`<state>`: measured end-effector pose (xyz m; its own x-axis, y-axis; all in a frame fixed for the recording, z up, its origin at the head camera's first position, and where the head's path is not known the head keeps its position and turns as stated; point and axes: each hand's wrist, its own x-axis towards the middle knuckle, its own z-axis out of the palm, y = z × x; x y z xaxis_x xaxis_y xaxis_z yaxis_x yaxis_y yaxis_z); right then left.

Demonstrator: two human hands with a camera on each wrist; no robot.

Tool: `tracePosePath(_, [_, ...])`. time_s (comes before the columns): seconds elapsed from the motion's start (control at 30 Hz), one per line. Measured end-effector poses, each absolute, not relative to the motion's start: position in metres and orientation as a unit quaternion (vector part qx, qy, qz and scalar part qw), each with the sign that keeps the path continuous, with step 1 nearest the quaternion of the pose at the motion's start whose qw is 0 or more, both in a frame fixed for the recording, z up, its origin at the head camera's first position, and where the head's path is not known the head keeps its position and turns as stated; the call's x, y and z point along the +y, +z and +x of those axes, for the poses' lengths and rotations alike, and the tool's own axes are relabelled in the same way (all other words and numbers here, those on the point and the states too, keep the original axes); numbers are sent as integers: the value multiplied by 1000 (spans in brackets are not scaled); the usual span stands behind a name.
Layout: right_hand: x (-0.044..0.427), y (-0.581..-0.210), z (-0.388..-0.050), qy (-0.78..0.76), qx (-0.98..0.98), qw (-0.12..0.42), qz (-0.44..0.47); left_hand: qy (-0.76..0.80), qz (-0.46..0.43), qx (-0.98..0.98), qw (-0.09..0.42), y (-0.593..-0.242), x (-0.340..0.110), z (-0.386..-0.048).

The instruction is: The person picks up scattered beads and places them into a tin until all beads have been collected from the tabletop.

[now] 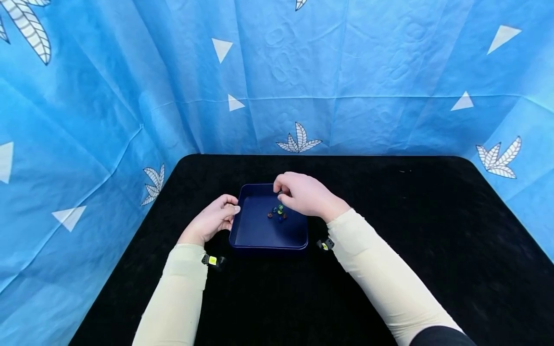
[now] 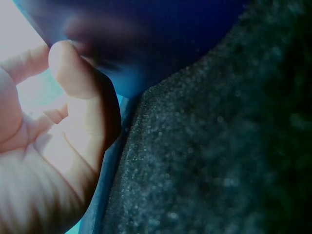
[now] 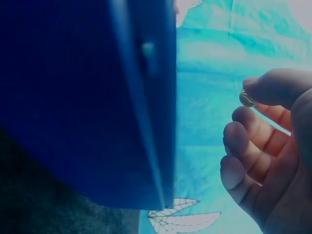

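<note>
A dark blue tray (image 1: pixel 259 235) stands on the black table, with several small marbles (image 1: pixel 280 210), green, blue and brown, grouped right of its middle. My left hand (image 1: pixel 215 217) grips the tray's left wall, thumb at the rim; in the left wrist view the same hand (image 2: pixel 63 131) has its thumb against the blue wall (image 2: pixel 161 44). Over the tray's back right part is my right hand (image 1: pixel 305 194). The right wrist view shows that hand (image 3: pixel 268 141) pinching a yellow-streaked marble (image 3: pixel 247 99) between thumb and index finger, beside the tray's wall (image 3: pixel 161 122).
The black table (image 1: pixel 415 230) extends around the tray on all sides. A blue curtain (image 1: pixel 363 62) with white triangles and leaf shapes hangs behind the table and along both sides. Each wrist carries a small black camera.
</note>
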<state>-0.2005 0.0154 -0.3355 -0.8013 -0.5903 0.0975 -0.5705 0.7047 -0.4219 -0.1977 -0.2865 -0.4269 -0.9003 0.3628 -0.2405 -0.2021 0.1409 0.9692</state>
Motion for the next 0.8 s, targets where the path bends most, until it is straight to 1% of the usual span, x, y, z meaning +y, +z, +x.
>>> tracePosePath(0.17, [19,-340,-201,-216,926,25,-310,654,53,723,218,-427,-285,-199])
tracePosePath(0.47, [27,-339,-201,-227,923,8,-312,652,50,726,214,-428,-285,-198])
tracePosePath(0.8, [50,-336,-202,-249,923,-8,-294,653,42,725,215,-428,-284,-199])
